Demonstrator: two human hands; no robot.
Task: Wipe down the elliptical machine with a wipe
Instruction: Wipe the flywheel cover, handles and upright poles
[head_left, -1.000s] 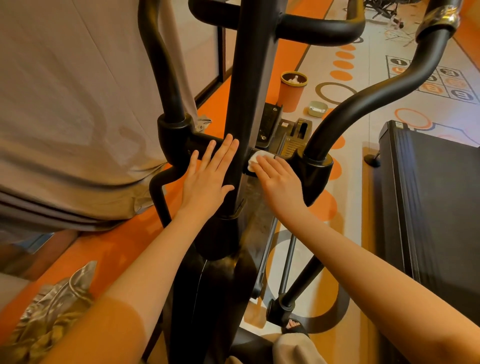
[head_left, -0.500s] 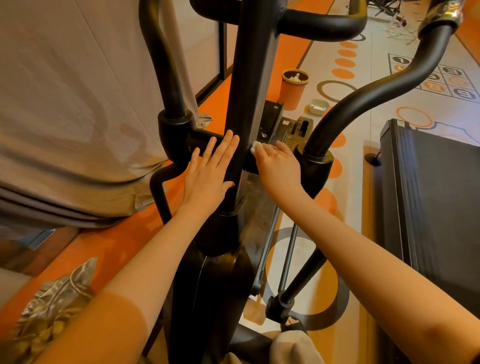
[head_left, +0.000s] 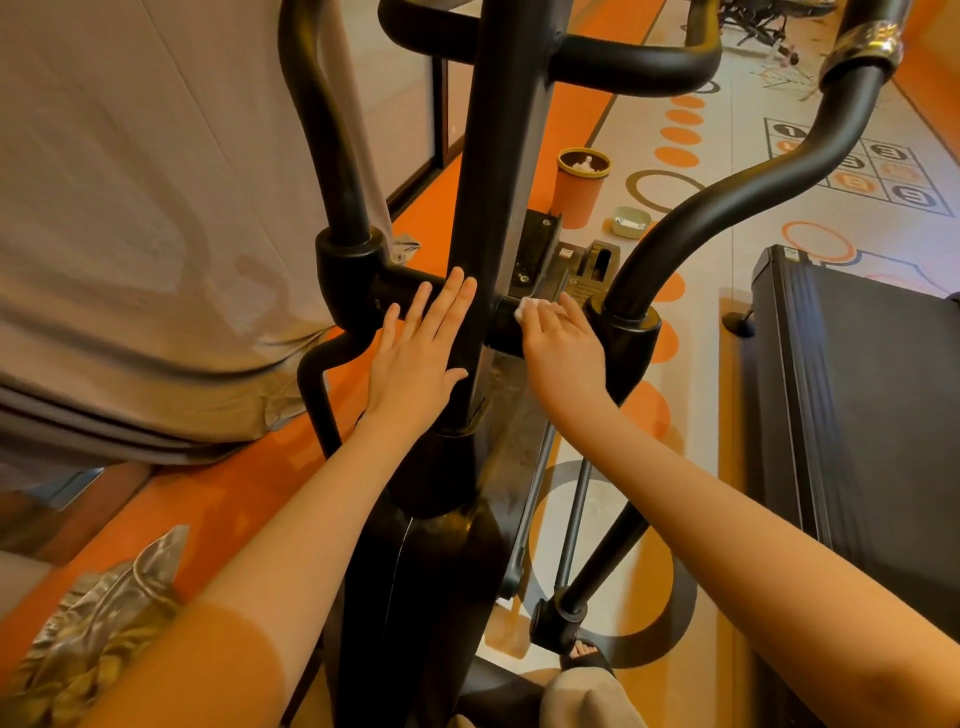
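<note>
The black elliptical machine fills the middle, its upright column (head_left: 498, 156) rising between my arms. My left hand (head_left: 415, 353) lies flat with straight fingers against the left side of the column. My right hand (head_left: 563, 348) holds a small white wipe (head_left: 525, 306) against the short cross axle (head_left: 501, 327) right of the column, its fingers bent over the axle. Only a corner of the wipe shows past the fingertips. The right swing arm (head_left: 727, 208) joins the axle just beyond my right hand.
A grey fabric cover (head_left: 130, 208) hangs close on the left behind the left swing arm (head_left: 322, 130). An orange bin (head_left: 579, 192) and a small pale box (head_left: 630, 221) stand on the patterned floor ahead. A black treadmill (head_left: 857, 389) runs along the right. Crumpled foil (head_left: 93, 623) lies bottom left.
My right hand has slid the wipe forward over the cross axle and its fingers have bent further round it. My left hand has stayed flat on the column.
</note>
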